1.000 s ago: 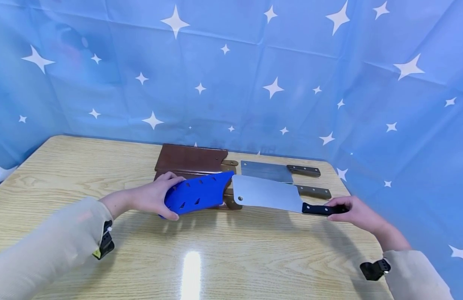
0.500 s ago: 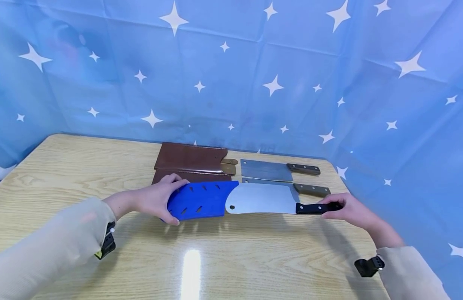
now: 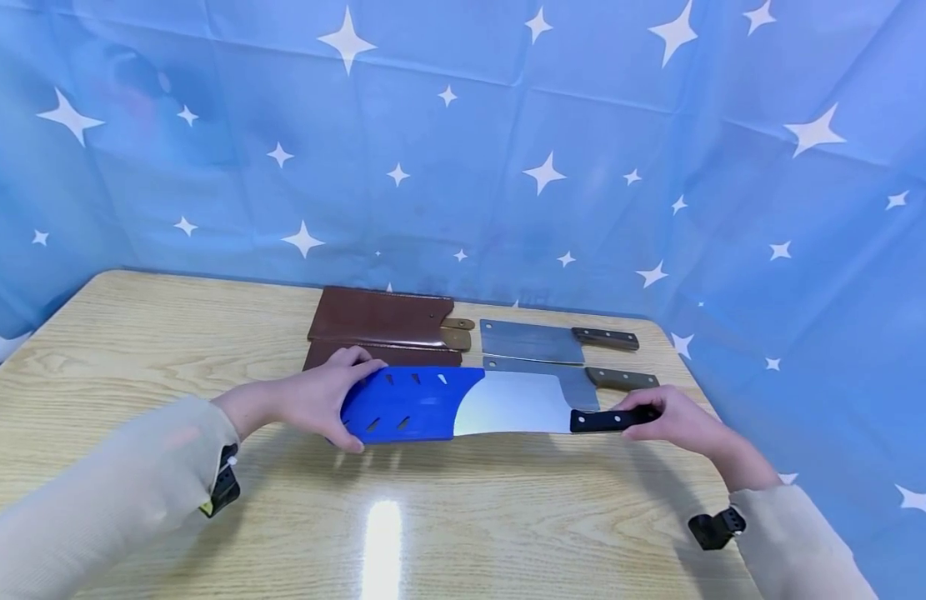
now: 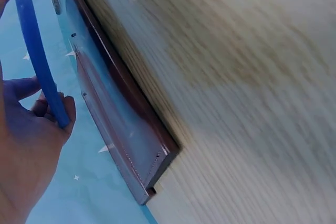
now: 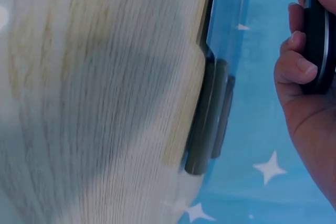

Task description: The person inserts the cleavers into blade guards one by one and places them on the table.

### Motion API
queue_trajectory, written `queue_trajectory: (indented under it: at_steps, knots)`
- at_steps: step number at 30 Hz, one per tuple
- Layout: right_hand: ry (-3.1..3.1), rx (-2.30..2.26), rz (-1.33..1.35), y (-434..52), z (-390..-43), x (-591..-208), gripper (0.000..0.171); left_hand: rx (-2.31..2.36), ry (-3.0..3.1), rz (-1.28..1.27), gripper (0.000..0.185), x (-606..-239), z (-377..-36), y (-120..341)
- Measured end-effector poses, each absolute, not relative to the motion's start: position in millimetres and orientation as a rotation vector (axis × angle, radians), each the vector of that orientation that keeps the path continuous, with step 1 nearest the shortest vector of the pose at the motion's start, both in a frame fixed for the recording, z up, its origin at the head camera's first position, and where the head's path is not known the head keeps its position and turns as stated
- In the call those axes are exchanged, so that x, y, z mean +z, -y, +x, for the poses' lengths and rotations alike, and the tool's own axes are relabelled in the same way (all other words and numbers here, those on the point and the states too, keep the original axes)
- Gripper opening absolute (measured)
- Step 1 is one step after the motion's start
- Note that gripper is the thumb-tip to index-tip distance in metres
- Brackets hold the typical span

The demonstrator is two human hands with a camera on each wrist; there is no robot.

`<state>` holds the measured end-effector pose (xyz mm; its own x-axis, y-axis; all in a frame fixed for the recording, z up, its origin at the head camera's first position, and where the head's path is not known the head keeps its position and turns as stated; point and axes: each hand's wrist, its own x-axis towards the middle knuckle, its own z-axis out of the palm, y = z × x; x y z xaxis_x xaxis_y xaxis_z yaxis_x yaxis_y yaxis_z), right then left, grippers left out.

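Observation:
My left hand (image 3: 316, 402) grips the closed end of a blue slotted blade sheath (image 3: 425, 406), thumb along the lower edge and fingers over the upper. In the left wrist view the sheath (image 4: 42, 59) shows edge-on in the hand (image 4: 31, 135). A cleaver (image 3: 515, 404) has the front part of its pale blade inside the sheath; the rear part shows. With its fingers curled round the black riveted handle (image 3: 601, 420), my right hand (image 3: 673, 425) holds the cleaver level. The handle (image 5: 317, 40) also shows in the right wrist view. Both things are held above the wooden table.
Two brown leather sheaths (image 3: 380, 317) lie one before the other behind the blue sheath. To their right lie two more cleavers, one (image 3: 533, 340) at the back and one (image 3: 620, 379) partly covered by the held blade. A blue star-patterned curtain (image 3: 463, 167) hangs behind the table (image 3: 207, 325).
The cleaver has moved left, its tip passing from outside the blue sheath's mouth to inside it. The sheath has tilted level and come slightly lower and to the right.

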<state>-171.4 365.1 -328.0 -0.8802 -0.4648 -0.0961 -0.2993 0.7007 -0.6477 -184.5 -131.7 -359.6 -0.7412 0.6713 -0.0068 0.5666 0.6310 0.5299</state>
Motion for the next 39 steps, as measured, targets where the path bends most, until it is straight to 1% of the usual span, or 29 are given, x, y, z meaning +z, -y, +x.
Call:
queue_trajectory:
  at_steps: [7, 15, 20, 26, 39]
  knots:
    - [-2.656, -0.946, -0.555, -356.2, -173.2, -326.3, 0.025, 0.751, -2.659, 1.002, 0.103, -359.7, -184.8, 131.8]
    - [-2.676, -0.968, -0.417, -346.8, -171.6, -325.2, 0.033, 0.756, -2.659, 0.980, 0.103, -359.7, -184.4, 135.4]
    - [-2.647, -1.015, -0.429, -334.9, -169.1, -328.5, 0.037, 0.786, -2.657, 0.963, 0.103, -358.9, -185.7, 132.5]
    - [-2.629, -0.978, -0.489, -318.8, -169.3, -331.7, 0.035, 0.749, -2.646, 0.994, 0.104, -359.1, -185.1, 125.3]
    - [-2.618, -1.007, -0.466, -284.0, -168.7, -337.2, 0.034, 0.748, -2.644, 0.990, 0.105, -361.7, -183.9, 116.6]
